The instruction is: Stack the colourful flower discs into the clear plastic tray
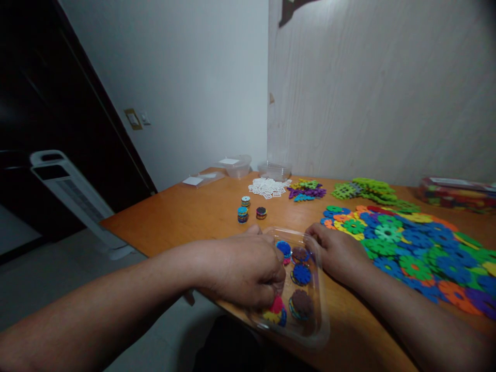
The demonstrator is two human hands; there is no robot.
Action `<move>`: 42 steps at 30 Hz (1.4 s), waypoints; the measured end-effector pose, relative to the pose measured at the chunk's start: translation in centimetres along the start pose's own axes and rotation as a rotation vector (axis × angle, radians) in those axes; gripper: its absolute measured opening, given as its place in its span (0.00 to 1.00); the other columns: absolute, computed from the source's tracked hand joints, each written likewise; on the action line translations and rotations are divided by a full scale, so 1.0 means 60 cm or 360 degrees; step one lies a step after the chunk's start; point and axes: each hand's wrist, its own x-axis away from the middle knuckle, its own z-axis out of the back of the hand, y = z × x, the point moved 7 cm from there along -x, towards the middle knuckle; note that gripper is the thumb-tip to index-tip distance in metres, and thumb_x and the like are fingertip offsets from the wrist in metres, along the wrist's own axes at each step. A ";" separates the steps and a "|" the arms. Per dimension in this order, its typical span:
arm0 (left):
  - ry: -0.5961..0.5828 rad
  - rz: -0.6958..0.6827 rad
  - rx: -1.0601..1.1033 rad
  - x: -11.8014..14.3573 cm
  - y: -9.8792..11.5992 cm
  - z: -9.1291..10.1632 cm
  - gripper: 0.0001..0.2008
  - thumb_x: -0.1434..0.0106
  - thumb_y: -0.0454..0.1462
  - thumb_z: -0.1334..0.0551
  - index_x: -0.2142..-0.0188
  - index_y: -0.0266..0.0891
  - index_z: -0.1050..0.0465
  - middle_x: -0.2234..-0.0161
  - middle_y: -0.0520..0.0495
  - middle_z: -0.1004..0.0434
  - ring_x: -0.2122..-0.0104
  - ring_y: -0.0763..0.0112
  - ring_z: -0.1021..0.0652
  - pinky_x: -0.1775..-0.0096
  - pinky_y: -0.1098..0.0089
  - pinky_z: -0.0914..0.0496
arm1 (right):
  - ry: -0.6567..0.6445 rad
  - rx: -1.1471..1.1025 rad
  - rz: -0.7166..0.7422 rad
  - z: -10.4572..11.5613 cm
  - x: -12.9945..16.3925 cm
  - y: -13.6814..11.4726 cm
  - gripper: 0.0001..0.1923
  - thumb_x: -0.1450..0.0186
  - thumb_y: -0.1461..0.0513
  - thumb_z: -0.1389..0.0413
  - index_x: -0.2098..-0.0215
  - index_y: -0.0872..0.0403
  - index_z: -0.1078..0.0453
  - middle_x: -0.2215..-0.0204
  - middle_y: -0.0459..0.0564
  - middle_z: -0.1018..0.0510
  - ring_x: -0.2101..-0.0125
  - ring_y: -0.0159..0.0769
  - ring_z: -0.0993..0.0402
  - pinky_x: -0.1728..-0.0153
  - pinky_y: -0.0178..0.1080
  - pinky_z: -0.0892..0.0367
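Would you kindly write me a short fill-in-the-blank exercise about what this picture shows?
1. Both hands are at a clear plastic ____ at the table's near edge.
2. The left hand reaches ____ it, among stacks of discs.
3. The right hand rests at its ____ rim.
4. Flat flower-shaped pieces lie spread on the wooden ____.

Missing words: tray; into; right; table.

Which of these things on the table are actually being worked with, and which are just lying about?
In hand:
left hand in the clear tray
right hand at the tray's far side
disc stacks inside the tray

Lying about:
flat discs
three small stacks
white pieces
green pieces
lidded boxes
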 end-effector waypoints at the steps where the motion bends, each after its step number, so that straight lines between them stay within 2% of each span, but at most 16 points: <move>1: -0.0016 0.0002 0.0022 0.000 0.000 -0.001 0.07 0.39 0.35 0.38 0.72 0.42 0.22 0.72 0.51 0.22 0.68 0.67 0.28 0.51 0.60 0.39 | 0.0000 0.0003 -0.0001 0.000 0.000 -0.001 0.11 0.30 0.54 0.50 0.60 0.47 0.27 0.69 0.47 0.17 0.68 0.42 0.22 0.75 0.37 0.49; 6: -0.0068 -0.0018 0.0075 0.001 0.004 -0.006 0.06 0.39 0.34 0.38 0.71 0.42 0.22 0.72 0.51 0.22 0.67 0.67 0.28 0.49 0.59 0.39 | -0.0002 0.0003 -0.0011 0.003 0.001 -0.003 0.11 0.30 0.53 0.50 0.61 0.47 0.27 0.70 0.47 0.17 0.69 0.41 0.23 0.75 0.36 0.50; 12: -0.0045 0.0088 0.0083 0.003 0.000 -0.002 0.05 0.40 0.37 0.35 0.64 0.43 0.22 0.69 0.51 0.22 0.66 0.67 0.28 0.50 0.59 0.41 | 0.0006 -0.0007 -0.0010 0.003 0.003 -0.002 0.11 0.30 0.54 0.49 0.61 0.47 0.27 0.70 0.47 0.17 0.69 0.40 0.23 0.75 0.36 0.50; 20: -0.0070 0.0042 0.0059 0.003 0.002 -0.003 0.05 0.39 0.36 0.38 0.70 0.42 0.23 0.72 0.51 0.23 0.67 0.67 0.28 0.51 0.60 0.42 | -0.0001 0.0004 -0.0014 0.003 0.003 -0.002 0.10 0.30 0.54 0.50 0.61 0.47 0.27 0.70 0.46 0.17 0.69 0.42 0.23 0.75 0.36 0.49; 26: -0.0012 0.0007 0.0027 0.000 0.005 -0.003 0.06 0.40 0.34 0.37 0.66 0.44 0.21 0.71 0.51 0.22 0.67 0.66 0.28 0.52 0.60 0.41 | -0.0023 -0.0005 -0.0017 0.004 0.002 -0.002 0.11 0.30 0.55 0.50 0.60 0.48 0.27 0.69 0.48 0.17 0.68 0.42 0.23 0.75 0.36 0.51; 30: -0.0063 -0.0062 0.0008 -0.002 0.011 -0.007 0.07 0.40 0.34 0.39 0.67 0.43 0.20 0.72 0.50 0.21 0.68 0.66 0.27 0.52 0.61 0.40 | -0.0026 -0.0007 -0.0017 0.003 0.000 -0.001 0.11 0.30 0.55 0.50 0.60 0.48 0.27 0.69 0.48 0.17 0.69 0.42 0.23 0.75 0.36 0.52; 36: -0.0084 -0.0040 -0.0025 -0.005 0.007 -0.009 0.08 0.40 0.34 0.39 0.67 0.43 0.20 0.71 0.50 0.21 0.68 0.66 0.27 0.53 0.61 0.40 | -0.0032 -0.0005 -0.0020 0.004 0.002 -0.005 0.11 0.30 0.55 0.50 0.61 0.48 0.27 0.69 0.49 0.17 0.69 0.41 0.24 0.74 0.36 0.51; 42: -0.0059 -0.0099 -0.0132 -0.014 0.013 -0.018 0.09 0.39 0.35 0.40 0.68 0.43 0.19 0.70 0.48 0.20 0.66 0.64 0.26 0.50 0.57 0.40 | -0.0027 0.0014 0.0000 0.004 0.001 -0.006 0.12 0.30 0.54 0.50 0.61 0.48 0.27 0.70 0.49 0.18 0.69 0.42 0.24 0.75 0.36 0.51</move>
